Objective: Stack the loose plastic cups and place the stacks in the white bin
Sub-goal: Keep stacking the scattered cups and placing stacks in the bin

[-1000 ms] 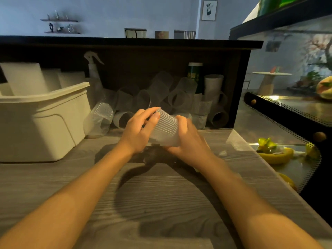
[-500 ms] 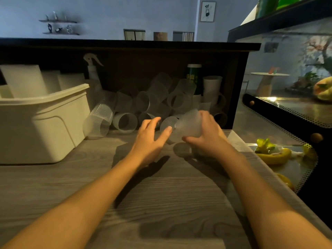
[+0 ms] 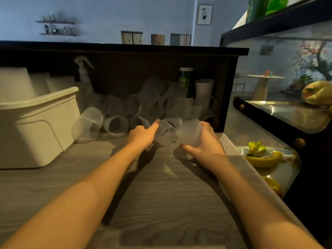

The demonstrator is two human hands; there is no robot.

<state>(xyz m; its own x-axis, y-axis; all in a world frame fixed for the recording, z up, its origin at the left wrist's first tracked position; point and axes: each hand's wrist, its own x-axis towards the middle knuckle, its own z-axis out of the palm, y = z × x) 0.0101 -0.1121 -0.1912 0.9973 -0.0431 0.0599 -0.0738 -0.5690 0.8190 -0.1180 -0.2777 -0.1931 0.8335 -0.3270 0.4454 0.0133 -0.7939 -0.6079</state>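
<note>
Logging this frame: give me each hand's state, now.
Left hand: closed on a loose ribbed cup from the pile.
Right hand: closed around the ribbed cup stack.

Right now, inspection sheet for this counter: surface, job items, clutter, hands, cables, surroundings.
Surface: grey wood-grain counter, arm shadows across it.
Job's things: heap of loose translucent ribbed plastic cups against the dark back panel; white plastic bin at left, contents hidden.
Clutter: white spray bottle behind the bin; green can with white lid behind the heap.
Hands: left hand grips a ribbed cup lying at the heap's front; right hand holds another ribbed cup just beside it.
Cables: nothing seen.
Surroundings: glass display case at right with yellow fruit inside; wall shelves and framed picture beyond.
</note>
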